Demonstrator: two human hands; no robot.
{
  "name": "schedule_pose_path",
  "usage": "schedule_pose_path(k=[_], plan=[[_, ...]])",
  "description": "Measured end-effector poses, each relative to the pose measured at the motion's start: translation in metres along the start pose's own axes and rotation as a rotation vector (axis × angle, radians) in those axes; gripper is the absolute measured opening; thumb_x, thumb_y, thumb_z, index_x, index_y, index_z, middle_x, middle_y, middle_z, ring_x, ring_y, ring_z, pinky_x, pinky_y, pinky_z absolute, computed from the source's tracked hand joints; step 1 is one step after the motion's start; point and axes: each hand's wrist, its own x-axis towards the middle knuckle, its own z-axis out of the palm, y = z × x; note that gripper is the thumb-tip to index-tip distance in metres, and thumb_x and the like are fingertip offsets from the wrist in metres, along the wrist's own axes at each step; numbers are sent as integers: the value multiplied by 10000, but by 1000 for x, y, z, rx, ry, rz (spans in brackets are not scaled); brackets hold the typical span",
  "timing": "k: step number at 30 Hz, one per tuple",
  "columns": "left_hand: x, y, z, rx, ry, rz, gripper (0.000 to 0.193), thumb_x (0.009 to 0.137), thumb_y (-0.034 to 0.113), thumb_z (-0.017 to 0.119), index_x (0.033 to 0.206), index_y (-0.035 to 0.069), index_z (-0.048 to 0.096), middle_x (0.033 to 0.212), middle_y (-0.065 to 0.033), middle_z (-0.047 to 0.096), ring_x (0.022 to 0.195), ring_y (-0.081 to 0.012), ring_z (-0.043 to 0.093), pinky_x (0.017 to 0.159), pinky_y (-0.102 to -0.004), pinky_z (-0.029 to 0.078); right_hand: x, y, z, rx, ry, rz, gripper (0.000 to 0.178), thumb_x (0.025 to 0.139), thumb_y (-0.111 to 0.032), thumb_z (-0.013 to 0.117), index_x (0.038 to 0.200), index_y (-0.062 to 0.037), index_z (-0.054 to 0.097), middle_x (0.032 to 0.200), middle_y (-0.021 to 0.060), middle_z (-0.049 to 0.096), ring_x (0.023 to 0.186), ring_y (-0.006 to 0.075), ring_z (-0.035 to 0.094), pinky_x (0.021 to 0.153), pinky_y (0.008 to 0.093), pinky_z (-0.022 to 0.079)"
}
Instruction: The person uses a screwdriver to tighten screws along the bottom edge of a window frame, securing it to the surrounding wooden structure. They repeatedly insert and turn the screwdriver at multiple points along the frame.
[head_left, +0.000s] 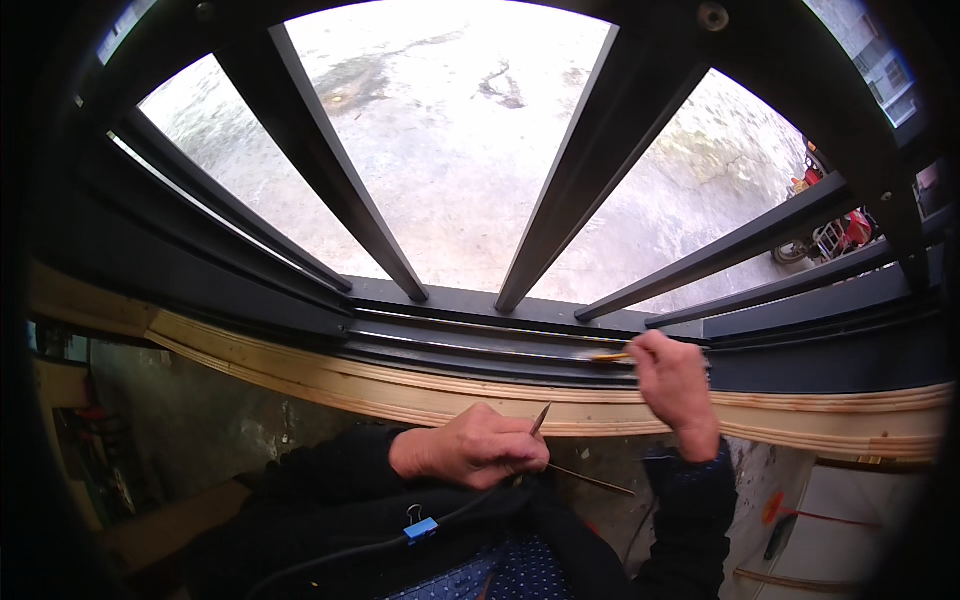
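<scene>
A: While I lean at the window, where is the small brush point(610, 356) from your hands?

B: It is in my right hand point(672, 385). My grip there is clenched around its handle, and the yellow tip points to my left, touching the dark window track point(480, 345). Its long axis runs along the track, left to right.

A: And the left hand point(470, 447)?

B: It is lower and nearer to my body, at my black sleeve. Its grip is closed on 1 thin metal tool point(541, 418), the point tilted up to the right, well apart from the brush.

A: What is under them?

B: A pale wooden sill point(300, 375) below the track, 4 dark bars point(330, 170) above, and grey ground outside.
</scene>
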Motion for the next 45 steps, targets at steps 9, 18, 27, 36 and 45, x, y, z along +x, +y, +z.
schedule_pose_path(k=[9,18,27,36,45], plan=[[8,-4,3,-20,-11,21,109,929,31,718,1021,74,681,904,-65,686,705,-274,696,554,-360,522,-16,-2,-24,189,135,131,100,962,-83,678,914,1,701,730,189,673,641,332,686,591,379,510],[6,-5,4,-16,-38,-17,115,917,30,720,1012,84,684,903,-54,683,702,-264,695,547,-358,514,-31,27,-38,-372,228,147,88,952,-95,647,895,-33,670,791,203,682,757,428,681,657,508,519],[9,-4,8,42,-50,2,127,907,26,723,1014,87,692,896,-53,685,698,-260,694,556,-357,519,-33,-20,31,356,59,-3,52,955,-48,681,941,-5,708,808,179,700,689,327,701,630,357,545],[18,-10,13,-60,-79,4,110,916,26,724,1009,78,696,889,-67,680,695,-271,693,558,-364,521,-64,36,-32,-331,424,215,48,961,-50,662,945,-14,689,838,196,687,758,397,692,666,424,544],[28,-9,14,-61,-170,-6,35,950,-11,689,960,23,686,910,-128,711,702,-307,703,591,-368,547,-68,24,2,25,327,154,88,984,-87,674,952,-6,690,778,167,677,677,314,658,626,389,509]])
